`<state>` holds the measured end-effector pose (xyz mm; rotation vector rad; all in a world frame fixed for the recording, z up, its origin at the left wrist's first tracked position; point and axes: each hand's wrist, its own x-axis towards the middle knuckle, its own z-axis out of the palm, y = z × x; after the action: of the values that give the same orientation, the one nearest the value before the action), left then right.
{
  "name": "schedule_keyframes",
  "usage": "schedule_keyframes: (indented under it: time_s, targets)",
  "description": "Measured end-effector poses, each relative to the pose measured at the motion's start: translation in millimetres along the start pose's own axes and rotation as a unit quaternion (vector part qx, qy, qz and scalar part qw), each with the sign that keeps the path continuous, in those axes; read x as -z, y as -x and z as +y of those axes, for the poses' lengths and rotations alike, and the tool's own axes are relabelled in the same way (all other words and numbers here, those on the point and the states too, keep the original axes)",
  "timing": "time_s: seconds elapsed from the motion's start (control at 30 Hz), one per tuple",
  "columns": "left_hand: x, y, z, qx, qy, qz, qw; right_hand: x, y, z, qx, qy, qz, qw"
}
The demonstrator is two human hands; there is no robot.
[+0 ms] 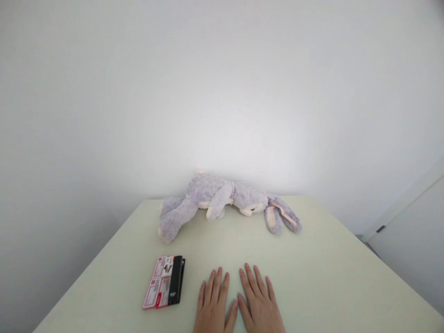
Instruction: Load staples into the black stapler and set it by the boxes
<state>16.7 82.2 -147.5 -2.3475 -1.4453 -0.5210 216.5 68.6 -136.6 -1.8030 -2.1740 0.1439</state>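
Both hands rest palm down on the table, fingers stretched out and holding nothing. My left hand (214, 303) lies near the front edge of the view. Close beside it on the right is my right hand (260, 303), the two thumbs almost meeting. To the left of my left hand sit several small flat boxes (154, 292) with white, pink and red labels. Along their right side lies a long black object (175, 280), which looks like a stapler. Farther back, a lavender plush rabbit (211, 189) lies on its side, its long ears (284, 215) pointing right.
The pale green table (322, 277) narrows toward a white wall (222, 92) behind the rabbit. At the far right, beyond the table, is a white panel (412, 231) with a small dark fitting (380, 229) by its edge.
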Motion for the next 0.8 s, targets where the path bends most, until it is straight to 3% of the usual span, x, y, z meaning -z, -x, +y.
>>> schedule_keyframes:
  time_s: [0.3,0.8]
  targets:
    - [-1.4,-0.3,-0.2,0.004,0.027,0.006,1.0,-1.5,0.4,1.1,0.004,-0.008,0.027,1.0]
    - [-1.9,0.2,-0.7,0.001,0.009,-0.017,1.0,-0.8,-1.8,1.1,0.003,-0.003,0.009,1.0]
